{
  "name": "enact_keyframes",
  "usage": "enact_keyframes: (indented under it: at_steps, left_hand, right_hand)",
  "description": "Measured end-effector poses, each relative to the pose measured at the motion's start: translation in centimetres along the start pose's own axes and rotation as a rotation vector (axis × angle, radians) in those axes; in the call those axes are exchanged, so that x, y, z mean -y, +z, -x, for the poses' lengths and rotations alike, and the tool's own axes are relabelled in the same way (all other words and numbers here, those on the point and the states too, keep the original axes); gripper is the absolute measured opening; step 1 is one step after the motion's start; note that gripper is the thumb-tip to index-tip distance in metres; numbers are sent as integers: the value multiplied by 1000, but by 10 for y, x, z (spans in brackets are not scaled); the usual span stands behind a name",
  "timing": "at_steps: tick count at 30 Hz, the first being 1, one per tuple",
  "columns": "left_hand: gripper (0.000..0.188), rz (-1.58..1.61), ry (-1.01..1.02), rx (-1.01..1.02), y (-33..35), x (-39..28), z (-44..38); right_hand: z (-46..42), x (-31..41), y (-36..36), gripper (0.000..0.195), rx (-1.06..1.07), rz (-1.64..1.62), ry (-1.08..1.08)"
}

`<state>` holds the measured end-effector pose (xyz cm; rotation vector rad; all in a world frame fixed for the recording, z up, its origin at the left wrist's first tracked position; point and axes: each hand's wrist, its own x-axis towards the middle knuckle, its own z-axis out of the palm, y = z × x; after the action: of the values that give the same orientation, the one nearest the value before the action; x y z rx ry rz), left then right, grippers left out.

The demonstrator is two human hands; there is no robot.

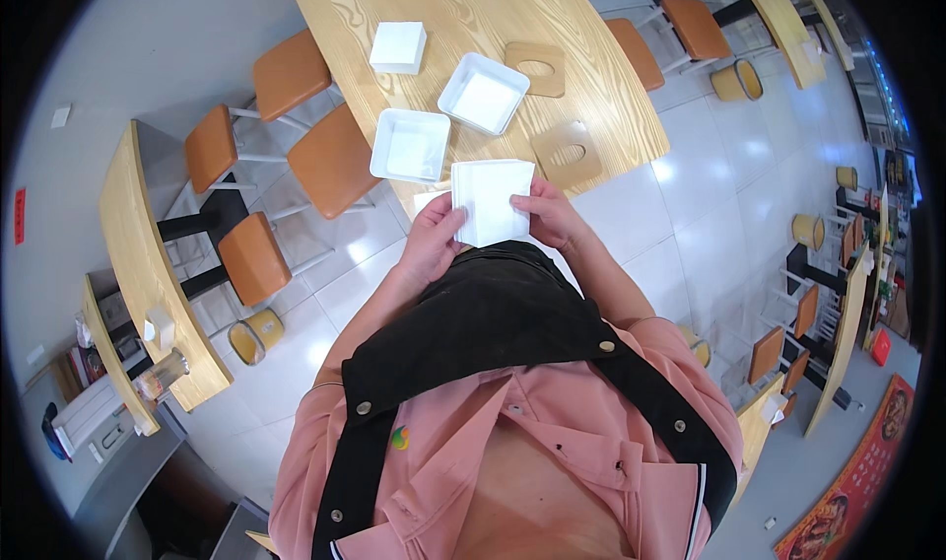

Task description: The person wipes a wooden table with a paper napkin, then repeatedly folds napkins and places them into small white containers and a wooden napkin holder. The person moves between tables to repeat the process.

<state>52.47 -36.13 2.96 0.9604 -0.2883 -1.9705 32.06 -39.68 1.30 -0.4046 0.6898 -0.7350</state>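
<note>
Between both hands I hold a stack of white paper napkins point(495, 201) at the near edge of the wooden table point(458, 13). My left hand point(434, 238) grips its left side, thumb on top. On the right side, my right hand point(553, 212) pinches the stack with its thumb over the upper face. Just beyond are two white open-topped boxes, a left one point(375, 146) and a right one point(510, 120); white napkins appear to lie inside the right one. Two wooden lids with oval slots, a far one point(550, 79) and a near one point(550, 162), lie to the right.
Another white napkin stack point(397, 46) sits farther back on the table. Orange-brown stools point(332, 161) stand along its left side. A second wooden table point(129, 212) is at the far left, with a yellow bin point(256, 337) near its end. White tiles point(628, 205) cover the floor.
</note>
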Motion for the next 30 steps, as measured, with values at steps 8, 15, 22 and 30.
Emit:
enact_keyframes:
  at_steps: [8, 15, 22, 30]
  left_hand:
    - [47, -499, 408, -116, 6, 8, -5]
    - [44, -1094, 683, -210, 7, 10, -8]
    - [32, -959, 561, -20, 3, 9, -8]
    - [20, -637, 374, -39, -6, 11, -16]
  right_hand:
    - [-18, -11, 14, 51, -351, 726, -317]
    - [-30, -30, 18, 53, -247, 668, -387]
    - [-37, -19, 18, 54, -171, 633, -335]
    - [-38, -14, 14, 55, -103, 467, -282]
